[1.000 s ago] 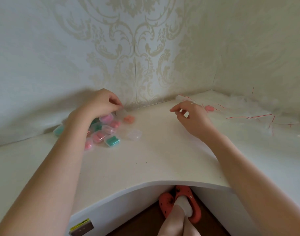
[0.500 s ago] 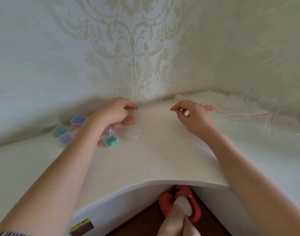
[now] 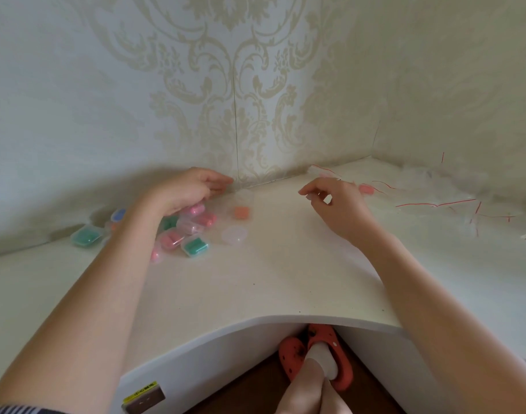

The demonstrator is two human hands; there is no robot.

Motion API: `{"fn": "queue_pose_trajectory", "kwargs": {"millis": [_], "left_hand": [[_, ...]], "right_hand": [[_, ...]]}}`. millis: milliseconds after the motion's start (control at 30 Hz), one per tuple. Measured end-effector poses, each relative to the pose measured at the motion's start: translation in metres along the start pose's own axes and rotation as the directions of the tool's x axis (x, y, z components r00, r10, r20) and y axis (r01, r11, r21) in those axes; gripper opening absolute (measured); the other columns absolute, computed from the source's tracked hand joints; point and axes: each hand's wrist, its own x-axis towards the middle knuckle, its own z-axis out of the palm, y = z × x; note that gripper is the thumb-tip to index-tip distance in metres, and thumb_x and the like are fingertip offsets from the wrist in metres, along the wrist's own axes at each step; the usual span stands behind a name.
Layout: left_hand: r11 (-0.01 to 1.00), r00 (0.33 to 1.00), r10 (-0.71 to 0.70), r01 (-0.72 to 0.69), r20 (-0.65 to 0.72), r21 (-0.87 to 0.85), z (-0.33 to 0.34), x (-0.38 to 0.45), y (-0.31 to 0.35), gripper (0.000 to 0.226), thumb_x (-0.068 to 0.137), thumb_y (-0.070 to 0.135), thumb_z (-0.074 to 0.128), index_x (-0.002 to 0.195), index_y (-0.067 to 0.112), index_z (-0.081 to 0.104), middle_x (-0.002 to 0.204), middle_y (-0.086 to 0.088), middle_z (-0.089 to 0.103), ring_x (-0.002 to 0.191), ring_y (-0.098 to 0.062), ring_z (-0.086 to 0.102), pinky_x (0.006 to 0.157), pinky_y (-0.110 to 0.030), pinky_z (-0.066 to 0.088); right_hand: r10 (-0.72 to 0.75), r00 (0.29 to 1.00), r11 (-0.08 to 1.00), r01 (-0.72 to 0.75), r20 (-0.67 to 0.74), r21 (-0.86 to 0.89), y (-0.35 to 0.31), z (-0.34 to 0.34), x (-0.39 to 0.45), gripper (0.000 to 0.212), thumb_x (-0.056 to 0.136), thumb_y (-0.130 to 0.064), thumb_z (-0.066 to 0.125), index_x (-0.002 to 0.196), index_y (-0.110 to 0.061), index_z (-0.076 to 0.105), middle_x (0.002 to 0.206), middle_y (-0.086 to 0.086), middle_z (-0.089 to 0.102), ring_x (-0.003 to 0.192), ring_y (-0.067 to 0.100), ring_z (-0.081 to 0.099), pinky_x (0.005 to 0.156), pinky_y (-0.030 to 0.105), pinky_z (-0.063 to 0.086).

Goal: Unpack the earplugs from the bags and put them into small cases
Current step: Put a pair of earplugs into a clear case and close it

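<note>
Earplug (image 3: 241, 212) lies just below left fingers (image 3: 217, 185).

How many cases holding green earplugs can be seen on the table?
3: one far left, one nearest the table edge, one partly hidden beside the left forearm. More may hide under the arm.

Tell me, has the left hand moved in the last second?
Yes. The left hand has slid from over the pile of filled cases toward the far wall, its fingertips now near the wallpaper seam.
</note>
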Motion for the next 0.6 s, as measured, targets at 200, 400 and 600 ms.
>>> {"fn": "queue_pose_trajectory", "kwargs": {"millis": [200, 400, 600], "left_hand": [[0.991, 0.99, 0.107, -0.1, -0.086, 0.084, -0.01, -0.007, 0.005, 0.032, 0.086, -0.002, 0.058, 0.096, 0.026, 0.068, 0.109, -0.001, 0.069, 0.103, -0.016, 0.064, 0.1, -0.033, 0.047], [0.952, 0.996, 0.078, -0.061, -0.044, 0.298, 0.022, -0.006, 0.011, 0.027, 0.078, 0.006, 0.075, 0.1, 0.019, 0.064, 0.096, 0.003, 0.061, 0.065, -0.012, 0.063, 0.049, -0.022, 0.052], [0.882, 0.927, 0.302, -0.181, -0.224, 0.436, 0.024, 0.004, 0.006, 0.016, 0.088, 0.013, 0.059, 0.098, 0.024, 0.066, 0.108, -0.008, 0.067, 0.087, -0.022, 0.062, 0.077, -0.029, 0.048]], "right_hand": [[-0.015, 1.0, 1.0, 0.015, 0.0, 0.017, -0.003, 0.001, -0.001, 0.022, 0.092, -0.01, 0.053, 0.1, -0.022, 0.069, 0.08, -0.023, 0.055, 0.069, -0.016, 0.047, 0.062, 0.002, 0.033], [-0.231, 0.96, 0.967, 0.208, 0.161, 0.144, -0.032, 0.023, -0.014, 0.028, 0.081, -0.035, 0.072, 0.109, -0.035, 0.067, 0.099, -0.013, 0.062, 0.085, 0.002, 0.053, 0.067, 0.009, 0.038], [-0.331, 0.89, 0.944, 0.316, 0.315, 0.098, -0.041, 0.046, -0.016, 0.034, 0.079, -0.035, 0.075, 0.112, -0.033, 0.069, 0.116, -0.007, 0.058, 0.102, 0.002, 0.049, 0.08, -0.001, 0.029]]}}
